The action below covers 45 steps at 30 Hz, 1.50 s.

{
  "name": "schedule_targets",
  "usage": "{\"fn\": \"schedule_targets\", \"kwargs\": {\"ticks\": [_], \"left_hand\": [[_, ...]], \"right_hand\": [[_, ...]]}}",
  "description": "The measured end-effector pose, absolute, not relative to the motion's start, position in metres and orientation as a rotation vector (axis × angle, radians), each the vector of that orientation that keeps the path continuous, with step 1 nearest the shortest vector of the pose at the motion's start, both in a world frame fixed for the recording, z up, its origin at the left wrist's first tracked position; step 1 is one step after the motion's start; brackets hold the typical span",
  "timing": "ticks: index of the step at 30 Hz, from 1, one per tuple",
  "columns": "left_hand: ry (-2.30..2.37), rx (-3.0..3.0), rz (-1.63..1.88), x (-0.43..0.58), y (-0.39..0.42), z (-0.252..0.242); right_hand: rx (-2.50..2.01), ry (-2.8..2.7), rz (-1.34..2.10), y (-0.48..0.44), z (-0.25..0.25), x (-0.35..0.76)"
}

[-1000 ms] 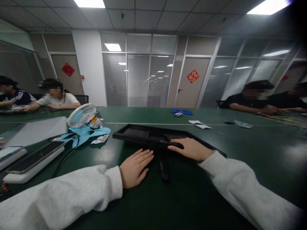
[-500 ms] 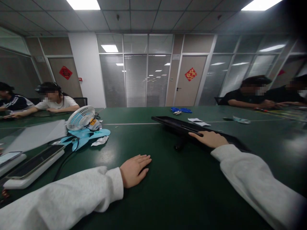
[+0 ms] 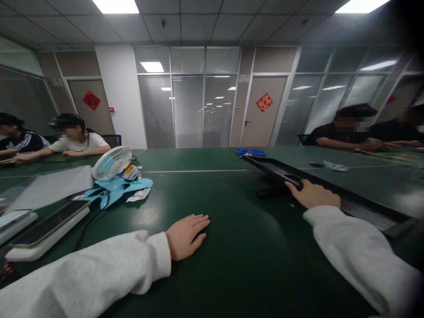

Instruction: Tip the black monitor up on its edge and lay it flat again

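My left hand (image 3: 187,236) lies flat on the green tabletop (image 3: 218,274), fingers stretched out and holding nothing. Over on the right, my right hand (image 3: 316,194) is closed around a dark grip-like part of a long black tray-like object (image 3: 361,198) with a raised rim. The object is tilted above the table, and its exact kind cannot be made out. A short black cylindrical part (image 3: 266,193) juts out below it on the left. My palm and sleeve cover some of its near side.
At left stand a white-and-blue fan (image 3: 112,163) on a light blue base (image 3: 115,190), crumpled tissue (image 3: 139,194), a phone on a white block (image 3: 49,225) and a clear sheet (image 3: 53,187). Blue gloves (image 3: 251,152) lie behind the black object. Other people sit at both sides.
My right hand has moved right with the black object, which now reaches farther right and covers the white papers behind it. My left hand has stayed in place.
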State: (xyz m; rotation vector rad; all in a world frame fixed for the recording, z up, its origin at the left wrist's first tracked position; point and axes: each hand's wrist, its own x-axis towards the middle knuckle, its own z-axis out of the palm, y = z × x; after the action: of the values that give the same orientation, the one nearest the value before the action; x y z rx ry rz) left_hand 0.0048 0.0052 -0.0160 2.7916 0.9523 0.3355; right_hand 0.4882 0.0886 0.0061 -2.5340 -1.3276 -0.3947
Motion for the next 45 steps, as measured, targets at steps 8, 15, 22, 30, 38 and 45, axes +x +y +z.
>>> {"fn": "schedule_targets", "kwargs": {"ticks": [8,15,22,30,38,45], "left_hand": [[0.966,2.775,0.340,0.006,0.005,-0.014],[0.968,2.779,0.381,0.002,-0.003,-0.016],[0.971,2.772,0.394,-0.003,-0.014,-0.009],[0.982,2.783,0.358,0.011,-0.015,-0.007],[0.976,2.792,0.384,0.016,-0.015,-0.006],[0.980,2.792,0.378,0.014,-0.014,-0.007]], "right_hand": [[-2.535,-1.399,-0.410,0.095,0.004,0.494],[-2.549,-1.376,-0.364,0.086,0.018,0.495],[-2.562,-1.336,-0.162,0.074,0.042,0.518],[-2.476,-1.384,-0.092,0.075,0.046,0.548],[-2.409,-1.365,-0.243,0.067,0.049,0.536],[-2.386,-1.394,-0.393,0.062,0.047,0.523]]}}
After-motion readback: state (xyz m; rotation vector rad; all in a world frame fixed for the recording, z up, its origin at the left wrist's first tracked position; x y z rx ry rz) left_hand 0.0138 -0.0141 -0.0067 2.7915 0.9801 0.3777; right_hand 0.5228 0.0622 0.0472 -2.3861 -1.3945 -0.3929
